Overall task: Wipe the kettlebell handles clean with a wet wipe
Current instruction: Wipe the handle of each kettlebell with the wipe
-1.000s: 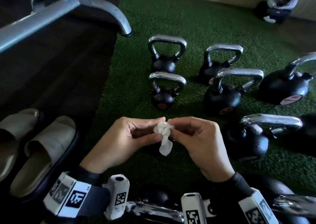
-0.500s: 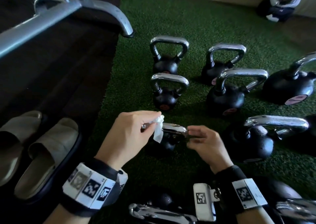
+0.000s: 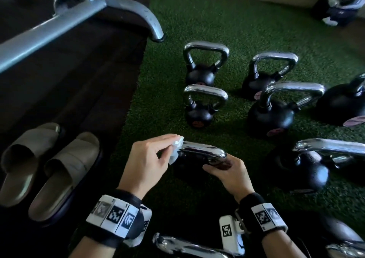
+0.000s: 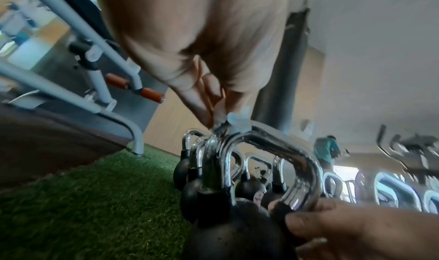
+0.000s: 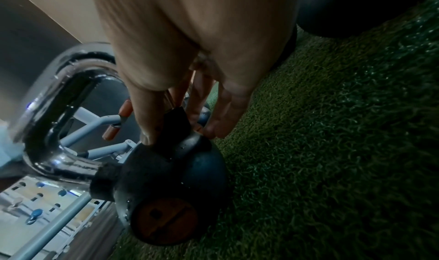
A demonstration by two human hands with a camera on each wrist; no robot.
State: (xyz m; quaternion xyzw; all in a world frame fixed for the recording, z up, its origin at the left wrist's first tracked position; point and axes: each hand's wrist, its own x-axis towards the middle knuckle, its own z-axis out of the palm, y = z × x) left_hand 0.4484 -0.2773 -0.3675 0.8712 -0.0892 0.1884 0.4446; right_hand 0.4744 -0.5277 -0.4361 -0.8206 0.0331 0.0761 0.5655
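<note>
A small black kettlebell (image 5: 171,185) with a chrome handle (image 3: 203,152) stands on the green turf in front of me. My left hand (image 3: 152,159) pinches a crumpled white wet wipe (image 3: 175,149) and presses it on the handle's left end; the left wrist view shows the wipe (image 4: 234,120) on top of the chrome bend (image 4: 280,147). At the handle's right foot, my right hand (image 3: 229,171) holds the kettlebell, thumb and fingers (image 5: 147,117) round the black stub where the handle joins the ball.
Several more chrome-handled kettlebells (image 3: 199,107) stand on the turf (image 3: 162,104) ahead and to the right, others lie near my wrists. A pair of beige slippers (image 3: 59,171) sits on the dark floor at left. A grey bench frame (image 3: 126,9) crosses the upper left.
One second ago both hands bunched the wipe in the air. The left hand has since brought it down onto the kettlebell handle's left end, and the right hand has gripped the handle's right foot.
</note>
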